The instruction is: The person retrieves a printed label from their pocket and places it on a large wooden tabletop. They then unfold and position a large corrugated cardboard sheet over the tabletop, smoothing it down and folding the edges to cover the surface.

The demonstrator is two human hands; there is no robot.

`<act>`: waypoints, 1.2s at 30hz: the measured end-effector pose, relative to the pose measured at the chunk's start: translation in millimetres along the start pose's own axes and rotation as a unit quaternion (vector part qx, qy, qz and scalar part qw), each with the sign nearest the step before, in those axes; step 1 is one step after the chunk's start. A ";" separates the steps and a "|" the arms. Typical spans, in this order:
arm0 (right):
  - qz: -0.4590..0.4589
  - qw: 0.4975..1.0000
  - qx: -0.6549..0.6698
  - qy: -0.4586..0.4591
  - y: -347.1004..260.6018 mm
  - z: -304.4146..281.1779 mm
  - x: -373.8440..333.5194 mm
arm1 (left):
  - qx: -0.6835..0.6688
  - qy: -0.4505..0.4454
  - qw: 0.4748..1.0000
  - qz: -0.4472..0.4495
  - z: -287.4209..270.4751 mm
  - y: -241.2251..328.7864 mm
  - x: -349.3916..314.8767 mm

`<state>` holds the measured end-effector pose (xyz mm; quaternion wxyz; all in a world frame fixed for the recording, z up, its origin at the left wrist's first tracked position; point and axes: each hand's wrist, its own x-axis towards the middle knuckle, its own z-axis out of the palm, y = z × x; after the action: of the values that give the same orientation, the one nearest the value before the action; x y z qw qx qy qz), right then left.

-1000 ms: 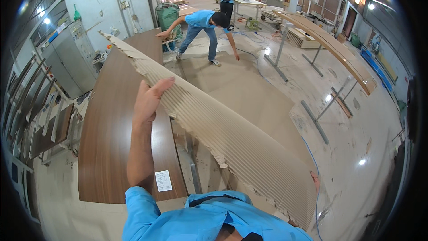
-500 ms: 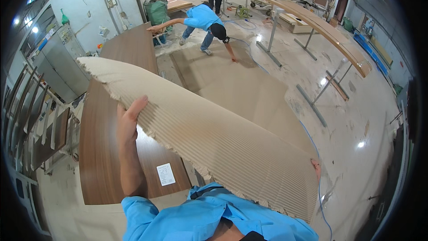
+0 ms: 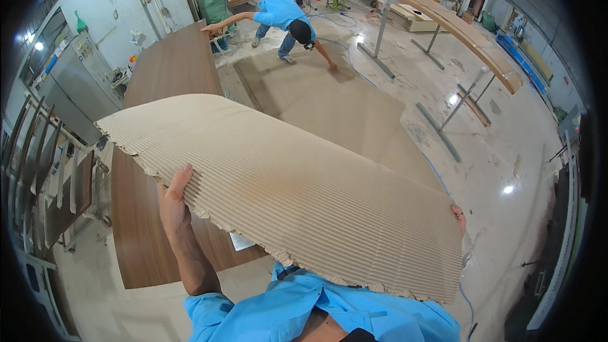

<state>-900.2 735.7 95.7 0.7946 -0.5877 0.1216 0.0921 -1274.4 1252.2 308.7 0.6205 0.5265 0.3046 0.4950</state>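
Observation:
A long sheet of corrugated cardboard [image 3: 304,196], ribbed and tan with a ragged near edge, stretches across in front of me. My left hand [image 3: 174,199] grips that near edge toward its left part, thumb on top and the other fingers hidden beneath. At the sheet's right end, my right hand [image 3: 458,218] holds the edge; only some of its fingers show. Below and to the left of the cardboard lies a brown wood-grain panel [image 3: 171,69], with a white label [image 3: 242,241] partly covered by the sheet.
A co-worker in a blue shirt [image 3: 285,16] bends ahead, one hand on the panel's far end, the other at a flat brown sheet [image 3: 342,114] on the floor. A long board [image 3: 443,22] rests on metal stands at right. A blue hose [image 3: 437,174] crosses the floor.
The cardboard has tilted so more of its ribbed face shows, and now covers most of the label. Both my hands moved with it, the left one lower. The co-worker remains bent over.

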 end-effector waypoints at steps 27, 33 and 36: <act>0.013 0.997 0.012 -0.071 -35.1 -86.9 64.7 | -0.004 0.030 0.999 -0.040 34.0 -10.4 -161.2; 0.028 0.995 0.022 -0.091 -35.2 -112.1 81.7 | 0.050 0.053 0.995 -0.073 82.6 -27.1 -240.4; 0.041 0.993 0.047 -0.101 -26.8 -114.8 87.3 | 0.085 0.010 0.991 -0.106 108.6 -45.3 -285.0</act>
<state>-819.0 618.4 61.7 0.8249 -0.5323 0.0686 0.1778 -1255.9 949.5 252.9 0.6195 0.5368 0.4062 0.4037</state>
